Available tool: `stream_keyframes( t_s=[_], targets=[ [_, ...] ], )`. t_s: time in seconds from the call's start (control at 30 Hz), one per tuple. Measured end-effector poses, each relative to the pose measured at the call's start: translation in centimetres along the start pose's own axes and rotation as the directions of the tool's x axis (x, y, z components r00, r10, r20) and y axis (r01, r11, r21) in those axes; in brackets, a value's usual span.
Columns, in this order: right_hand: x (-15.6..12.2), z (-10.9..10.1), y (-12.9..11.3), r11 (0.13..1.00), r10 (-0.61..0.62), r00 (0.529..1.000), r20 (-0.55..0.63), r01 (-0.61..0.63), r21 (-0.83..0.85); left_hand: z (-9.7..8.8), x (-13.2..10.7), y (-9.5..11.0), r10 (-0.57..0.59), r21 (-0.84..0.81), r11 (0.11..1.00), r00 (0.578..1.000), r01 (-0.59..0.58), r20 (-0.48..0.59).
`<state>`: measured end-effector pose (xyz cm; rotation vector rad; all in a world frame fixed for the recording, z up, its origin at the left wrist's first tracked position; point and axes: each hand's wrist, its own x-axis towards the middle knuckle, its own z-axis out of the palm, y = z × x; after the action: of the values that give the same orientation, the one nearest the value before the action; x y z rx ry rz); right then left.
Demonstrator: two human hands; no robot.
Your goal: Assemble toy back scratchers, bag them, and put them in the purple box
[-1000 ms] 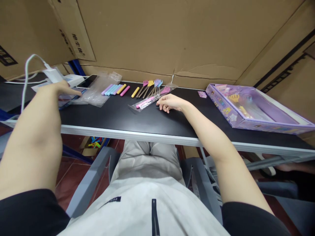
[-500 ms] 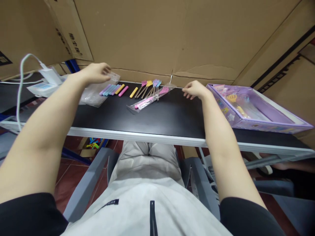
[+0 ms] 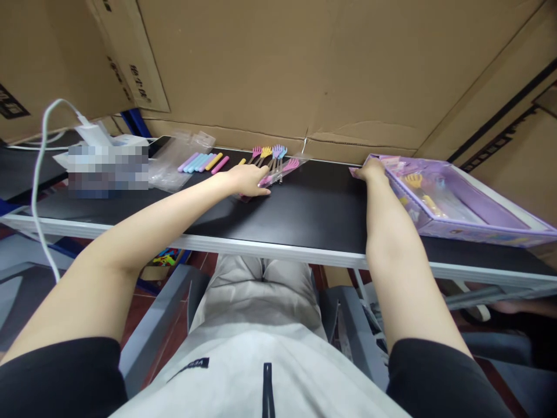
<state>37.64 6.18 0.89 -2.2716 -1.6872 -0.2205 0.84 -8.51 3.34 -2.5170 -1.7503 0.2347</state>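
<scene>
My left hand (image 3: 250, 180) is over the handle part of a pink back scratcher (image 3: 291, 165) in a clear sleeve, its fingers and thumb closed around it. The claw-shaped pink head sticks out to the right. Behind it lie several back scratcher heads (image 3: 277, 152) in pink, yellow, purple and blue on metal rods. Left of them is a row of loose coloured handles (image 3: 203, 162). My right hand (image 3: 371, 169) is at the left wall of an open purple box (image 3: 487, 232). A small flat pinkish corner (image 3: 353, 172) pokes out past its fingers; most fingers are hidden.
Inside the box lies a bagged yellow back scratcher (image 3: 429, 203). Clear plastic bags (image 3: 172, 165) lie left of the handles, beside a white charger with a cable (image 3: 93, 134). Cardboard (image 3: 261, 69) walls the back of the black table (image 3: 296, 215).
My left hand has moved right and down from the plastic bags onto the sleeved pink back scratcher. My right hand has shifted right to the box, and a pinkish corner shows at its fingers.
</scene>
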Motion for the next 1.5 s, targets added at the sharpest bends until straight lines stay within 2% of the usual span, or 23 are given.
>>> stream_keyframes(
  t_s=[0.1,0.3,0.5,0.77,1.2,1.37,1.5],
  targets=[
    [-0.8,-0.5,-0.8,0.994,0.108,0.989,0.101,-0.104,-0.043,0.4,0.2,0.0,0.001,0.0,1.0,1.0,-0.001,0.005],
    [-1.8,-1.3,-1.4,0.994,0.096,0.985,0.142,-0.088,-0.058,1.2,0.6,-1.1,0.047,-0.049,0.998,0.998,-0.05,-0.049],
    [-1.6,-0.9,-1.5,0.996,0.093,0.993,0.077,-0.092,-0.019,1.1,0.2,-2.6,0.041,-0.065,0.997,0.999,-0.042,-0.025],
    [-1.2,-0.6,-1.6,0.996,0.081,0.994,0.069,-0.079,-0.032,1.4,-0.2,-4.7,0.023,-0.039,0.999,1.0,-0.023,0.013],
    [-2.2,-1.5,-2.6,0.994,0.111,0.989,0.095,-0.112,0.007,1.6,-1.2,-6.1,0.021,-0.039,0.999,0.998,-0.019,0.062],
    [-1.9,-1.9,-2.8,0.986,0.107,0.994,0.009,-0.107,0.127,2.1,-0.8,-6.8,0.057,-0.029,0.998,0.995,-0.055,0.076],
    [-1.9,-2.9,-4.2,0.972,0.04,0.998,-0.047,-0.028,0.233,1.5,-0.4,-6.6,0.09,-0.053,0.995,0.993,-0.086,0.077]
  ],
)
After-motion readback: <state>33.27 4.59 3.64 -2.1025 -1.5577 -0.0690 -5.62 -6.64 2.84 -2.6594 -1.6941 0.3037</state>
